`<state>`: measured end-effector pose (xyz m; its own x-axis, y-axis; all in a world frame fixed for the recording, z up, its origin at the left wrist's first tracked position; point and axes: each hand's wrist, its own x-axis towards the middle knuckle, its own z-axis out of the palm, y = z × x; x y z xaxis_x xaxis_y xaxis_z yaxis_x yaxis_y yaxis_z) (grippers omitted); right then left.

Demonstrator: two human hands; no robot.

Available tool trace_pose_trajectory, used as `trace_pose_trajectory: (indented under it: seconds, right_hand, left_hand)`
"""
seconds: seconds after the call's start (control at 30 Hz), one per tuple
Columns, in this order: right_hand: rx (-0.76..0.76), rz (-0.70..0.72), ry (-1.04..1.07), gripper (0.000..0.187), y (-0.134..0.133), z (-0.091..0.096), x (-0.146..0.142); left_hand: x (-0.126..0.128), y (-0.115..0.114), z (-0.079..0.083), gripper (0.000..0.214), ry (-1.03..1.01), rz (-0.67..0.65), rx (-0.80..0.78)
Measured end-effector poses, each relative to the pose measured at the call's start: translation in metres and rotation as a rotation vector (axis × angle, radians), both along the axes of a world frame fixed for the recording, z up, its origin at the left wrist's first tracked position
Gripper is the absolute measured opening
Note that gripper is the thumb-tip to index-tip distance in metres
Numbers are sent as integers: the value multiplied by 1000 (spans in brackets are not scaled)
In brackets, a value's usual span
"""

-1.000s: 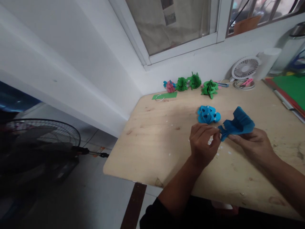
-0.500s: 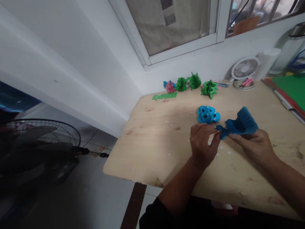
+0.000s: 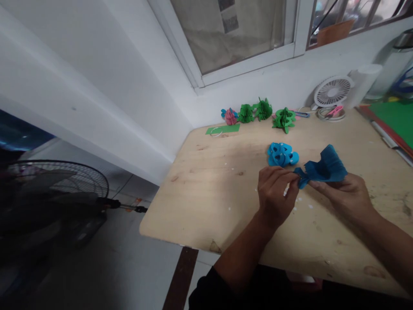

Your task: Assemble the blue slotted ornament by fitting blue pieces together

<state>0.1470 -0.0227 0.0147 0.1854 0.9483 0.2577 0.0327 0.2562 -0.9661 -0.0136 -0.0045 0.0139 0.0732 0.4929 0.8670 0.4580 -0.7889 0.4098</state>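
Observation:
A blue pleated paper piece is held above the table between both hands. Its wide, fanned end rests in my right hand, whose thumb presses on the near edge. At the narrow left end, my left hand pinches the paper between thumb and fingertips. Just beyond my left hand lies a small heap of light blue cut-paper loops. White paper bits are scattered on the table beneath the hands.
Along the back of the wooden table stand green paper figures and a pink-and-blue one. A green strip, a white desk fan, a tape roll and green sheets lie farther around. A floor fan stands left.
The blue paper's fanned end and my right hand have shifted very slightly left. Both hands keep their hold, and the other things look the same.

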Motion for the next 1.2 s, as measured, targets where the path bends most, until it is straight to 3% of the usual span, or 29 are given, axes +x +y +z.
trace_pose_trajectory:
  seconds: [0.23, 0.53, 0.97, 1.2]
  right_hand:
    - [-65, 0, 22, 19, 0, 8, -3]
    - [-66, 16, 11, 19, 0, 4, -2]
    - [-131, 48, 71, 22, 2, 5, -4]
    - [-218, 32, 213, 27, 4, 6, -4]
  left_hand:
    - [-2, 1, -1, 11, 77, 29, 19]
    - [-4, 1, -3, 11, 132, 17, -86]
    - [-3, 4, -1, 12, 75, -9, -34]
    - [-4, 1, 2, 10, -81, -135, -196]
